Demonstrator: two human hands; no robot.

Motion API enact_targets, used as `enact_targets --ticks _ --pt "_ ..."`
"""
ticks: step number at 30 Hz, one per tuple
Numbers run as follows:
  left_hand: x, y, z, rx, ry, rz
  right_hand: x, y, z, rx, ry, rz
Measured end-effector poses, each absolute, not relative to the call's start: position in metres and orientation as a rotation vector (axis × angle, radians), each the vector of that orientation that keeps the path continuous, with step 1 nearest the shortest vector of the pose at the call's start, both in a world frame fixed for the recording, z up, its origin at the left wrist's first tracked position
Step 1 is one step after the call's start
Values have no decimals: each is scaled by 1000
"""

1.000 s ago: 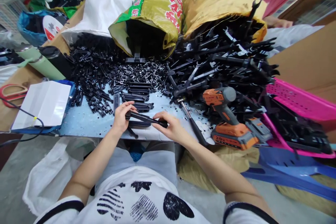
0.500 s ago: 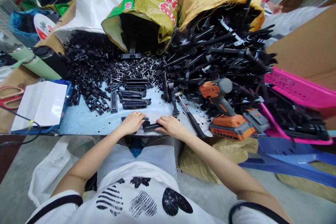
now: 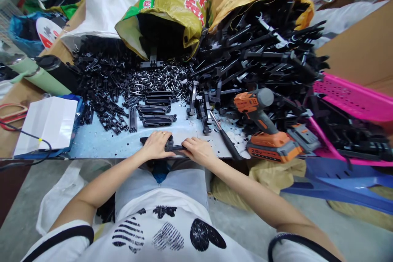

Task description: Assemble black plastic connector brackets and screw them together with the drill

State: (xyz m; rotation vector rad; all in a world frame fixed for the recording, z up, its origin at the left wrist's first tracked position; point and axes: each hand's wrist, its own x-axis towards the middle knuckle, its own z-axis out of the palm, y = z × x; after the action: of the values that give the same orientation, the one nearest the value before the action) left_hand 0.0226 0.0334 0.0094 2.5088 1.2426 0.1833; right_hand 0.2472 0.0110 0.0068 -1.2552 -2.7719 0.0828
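My left hand point(image 3: 157, 145) is closed over a black bar-shaped part at the table's front edge; a dark end sticks out past its left side. My right hand point(image 3: 199, 150) pinches the right end of a black bar-shaped part point(image 3: 176, 147), which bridges the gap between both hands. Whether the two ends belong to one piece I cannot tell, since my fingers cover the joint. Just behind lie neat stacks of black link-like parts point(image 3: 158, 120). A hammer point(image 3: 225, 137) with a black handle rests to the right of my right hand.
An orange cordless drill point(image 3: 260, 127) stands right of the hammer, beside a pink basket point(image 3: 353, 96). Wrench-shaped black parts point(image 3: 260, 57) heap up behind it. Small pins point(image 3: 162, 77) and black links point(image 3: 101, 73) are piled at the back. A white box point(image 3: 47, 125) lies at left.
My hands have drawn closer around the black part, the left thumb now reaching toward the right hand. Several wrench-shaped parts behind the hammer have shifted. A phone-like object now shows at the upper right.
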Motion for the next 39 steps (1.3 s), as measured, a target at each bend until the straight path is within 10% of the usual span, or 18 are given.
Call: enact_targets --ticks 15,25,39 --pt "20 33 3 2558 1115 464 253 27 22 -1136 -2766 81" --pt "13 273 33 2187 2015 471 270 37 1 -1170 -2601 235" --pt "0 274 31 2243 1990 486 173 294 29 -1753 -2486 -58"
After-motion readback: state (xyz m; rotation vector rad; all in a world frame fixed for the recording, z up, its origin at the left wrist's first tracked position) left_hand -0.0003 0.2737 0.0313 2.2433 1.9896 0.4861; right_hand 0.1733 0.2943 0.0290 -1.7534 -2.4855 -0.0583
